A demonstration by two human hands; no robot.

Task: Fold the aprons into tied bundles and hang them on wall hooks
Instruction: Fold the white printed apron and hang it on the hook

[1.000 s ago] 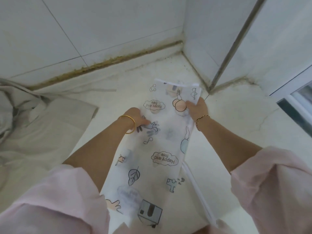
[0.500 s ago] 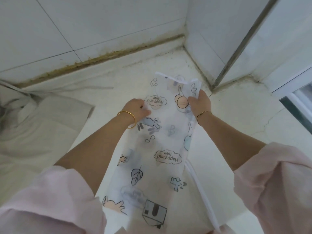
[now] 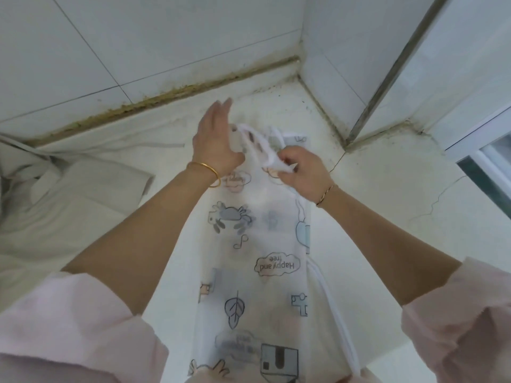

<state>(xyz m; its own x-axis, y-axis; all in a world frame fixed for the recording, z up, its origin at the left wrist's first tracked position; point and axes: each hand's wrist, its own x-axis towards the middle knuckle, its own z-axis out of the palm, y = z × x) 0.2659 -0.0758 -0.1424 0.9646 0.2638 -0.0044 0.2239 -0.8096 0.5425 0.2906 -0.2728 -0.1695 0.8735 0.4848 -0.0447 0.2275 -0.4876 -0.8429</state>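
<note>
A white printed apron [image 3: 265, 244] with cartoon pictures and "Happy and free" clouds lies folded into a long strip on the white counter, running from me toward the corner. My right hand [image 3: 304, 172] pinches the far end of the strip and curls it back toward me. My left hand [image 3: 215, 145] is raised beside that curled end, fingers straight and apart, its palm touching the fabric. The apron's white strap [image 3: 334, 313] trails along the strip's right edge.
A second, plain grey apron [image 3: 69, 205] lies crumpled at the left with its strap along the wall. Tiled walls [image 3: 166, 45] meet in a corner just beyond the hands. A window frame [image 3: 489, 158] is at the right. No hooks are in view.
Both hands were pressing the strip's far end flat. Now the right hand has lifted and curled that end back, and the left hand has opened and risen beside it.
</note>
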